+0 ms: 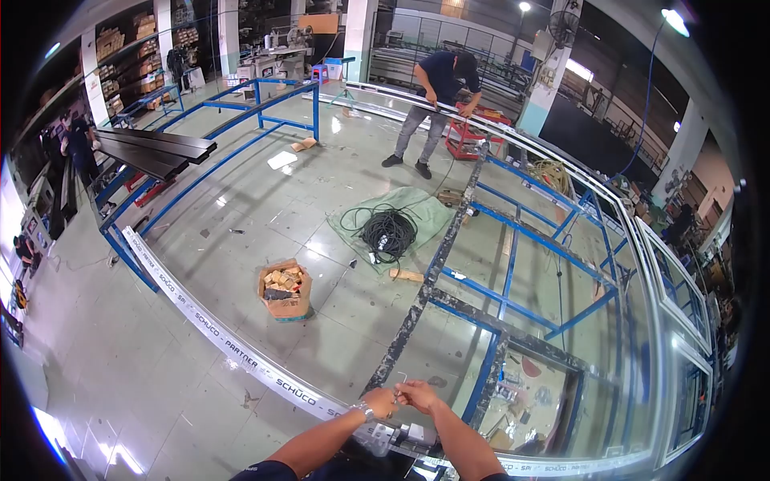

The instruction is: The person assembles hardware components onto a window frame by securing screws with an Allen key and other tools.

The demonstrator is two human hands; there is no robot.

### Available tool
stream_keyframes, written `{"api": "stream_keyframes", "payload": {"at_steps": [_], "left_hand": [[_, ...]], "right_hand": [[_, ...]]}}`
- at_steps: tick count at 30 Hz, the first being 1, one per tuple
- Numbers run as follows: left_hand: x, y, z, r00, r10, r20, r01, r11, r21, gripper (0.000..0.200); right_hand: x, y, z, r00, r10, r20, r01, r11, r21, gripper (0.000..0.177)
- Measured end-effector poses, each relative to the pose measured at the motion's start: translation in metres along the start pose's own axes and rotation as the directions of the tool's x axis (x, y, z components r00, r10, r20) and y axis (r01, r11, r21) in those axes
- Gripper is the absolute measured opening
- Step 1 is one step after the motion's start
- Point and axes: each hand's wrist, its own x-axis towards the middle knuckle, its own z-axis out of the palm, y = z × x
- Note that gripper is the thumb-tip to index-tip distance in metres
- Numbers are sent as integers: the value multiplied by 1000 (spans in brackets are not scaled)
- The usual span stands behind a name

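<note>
My left hand [381, 403], with a metal-banded watch [366, 411] at its wrist, is closed near the lower middle of the head view. My right hand [419, 395] meets it, fingers pinched together. A thin bent metal piece that looks like a hex key [403, 376] sticks up from the right fingers. Whatever is between the left fingers is too small to make out. Both hands are above a long white-filmed profile [233, 346] printed with SCHÜCO lettering. Just below them sits a silver metal fitting or clamp [413, 434] by the profile.
Blue steel trestles [513, 232] with dark, scuffed bars [409, 329] support the frame. On the floor are a carton of wood blocks [285, 301] and coiled black cable [387, 232] on a green sheet. Another person [445, 76] bends over the far side. Dark profiles [152, 151] lie left.
</note>
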Motion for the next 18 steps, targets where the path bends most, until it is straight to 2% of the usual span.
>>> {"api": "stream_keyframes", "payload": {"at_steps": [3,4,6,9,12,15,16,17,18], "left_hand": [[-4,3,-1,997,-45,68,60,972,-229,27],[1,-1,7,996,34,79,-17,978,-206,25],[13,-15,21,995,102,19,-95,968,-232,27],[35,-31,40,994,109,-22,-111,957,-267,32],[-6,2,-6,991,124,-40,-129,974,-185,33],[-18,11,-16,998,62,-18,-65,976,-208,19],[-8,3,-6,999,33,11,-30,988,-155,19],[0,-7,7,999,33,-29,-39,973,-228,20],[5,-10,10,1000,16,-6,-16,962,-271,21]], "right_hand": [[-4,4,-5,994,-44,100,29,988,153,21],[-7,4,-4,987,-59,150,28,979,204,21],[-3,12,-10,999,-39,15,36,990,135,22],[11,17,-25,996,-54,67,48,995,85,20],[8,7,-18,996,-87,10,86,996,39,14],[11,8,-16,997,-68,-47,69,997,20,11],[11,7,-13,996,-54,-64,56,998,22,11],[12,7,-11,996,-59,-71,55,997,-56,12],[4,3,-3,994,-55,-98,43,992,-119,16]]}}
